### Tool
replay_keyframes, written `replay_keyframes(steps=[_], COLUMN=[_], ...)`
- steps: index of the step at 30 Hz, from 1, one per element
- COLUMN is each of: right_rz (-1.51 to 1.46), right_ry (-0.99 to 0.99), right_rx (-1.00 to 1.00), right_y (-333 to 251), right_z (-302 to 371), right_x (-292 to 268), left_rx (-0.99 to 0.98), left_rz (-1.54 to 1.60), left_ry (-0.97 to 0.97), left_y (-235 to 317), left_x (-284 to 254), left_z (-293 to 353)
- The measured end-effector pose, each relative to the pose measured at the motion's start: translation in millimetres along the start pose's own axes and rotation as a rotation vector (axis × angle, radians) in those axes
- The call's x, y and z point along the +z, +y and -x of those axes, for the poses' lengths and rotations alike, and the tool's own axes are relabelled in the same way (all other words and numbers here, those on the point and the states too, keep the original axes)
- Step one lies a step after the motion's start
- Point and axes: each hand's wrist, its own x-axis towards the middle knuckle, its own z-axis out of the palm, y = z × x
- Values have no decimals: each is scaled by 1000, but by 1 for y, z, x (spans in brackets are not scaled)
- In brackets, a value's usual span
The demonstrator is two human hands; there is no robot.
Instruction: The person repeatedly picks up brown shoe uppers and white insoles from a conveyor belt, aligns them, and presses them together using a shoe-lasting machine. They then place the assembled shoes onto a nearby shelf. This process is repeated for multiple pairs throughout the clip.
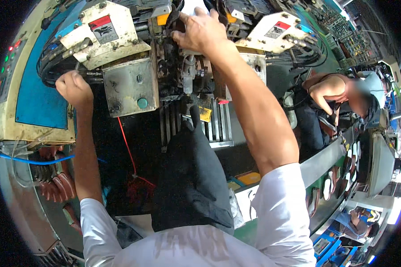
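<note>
At the top centre, my right hand reaches into the machine. Its fingers and thumb curl over a dark shoe upper with a white bottom, which the frame's edge partly cuts off. On the left side, my left hand is closed in a fist beside a metal box with a green button. A short rod shows just above this fist; whether the fingers grip it is hidden.
Cream machine arms with warning labels flank the middle. A control panel with lit buttons stands at far left, above hanging brown shoe parts. On the right, a person bends beside a conveyor carrying shoes. A red cord hangs below.
</note>
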Motion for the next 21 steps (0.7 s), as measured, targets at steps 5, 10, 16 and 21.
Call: replay_keyframes(steps=[5,10,16,21], right_rz=[-3,-13,41,53], right_ry=[22,62,-99,-30], right_rx=[-25,-72,-26,-20], right_y=[-4,5,-18,-16], right_z=[-10,-21,-41,-49], right_x=[-13,-18,-54,-46], left_rx=[-12,-29,94,-30], left_rz=[-9,62,-89,45], left_ry=[-40,-41,-70,-3], left_y=[-16,7,-25,5], left_x=[-3,-5,-1,1], left_z=[7,0,8,0])
